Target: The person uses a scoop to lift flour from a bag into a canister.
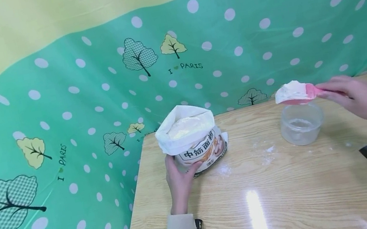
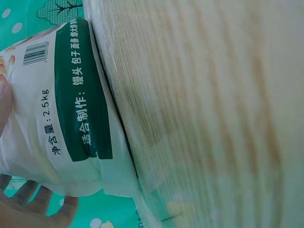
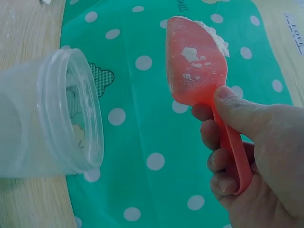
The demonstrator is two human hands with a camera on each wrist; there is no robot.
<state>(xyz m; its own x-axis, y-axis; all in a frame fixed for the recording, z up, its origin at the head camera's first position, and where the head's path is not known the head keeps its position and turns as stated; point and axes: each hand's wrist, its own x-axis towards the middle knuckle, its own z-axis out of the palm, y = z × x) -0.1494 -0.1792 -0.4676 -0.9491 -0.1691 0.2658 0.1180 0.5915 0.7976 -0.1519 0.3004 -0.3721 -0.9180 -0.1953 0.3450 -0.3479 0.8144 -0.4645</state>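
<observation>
Pink scoop, likely light, stiff: best held as the right hand does, fingers curled round its handle; toward nine o'clock, left hand, fingers gripping a soft-looking bag.

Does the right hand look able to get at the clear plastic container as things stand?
Likely yes: the right hand is near the clear plastic container, whose mouth is open. Gripping it may be harder, since that hand holds a pink scoop heaped with flour.
</observation>
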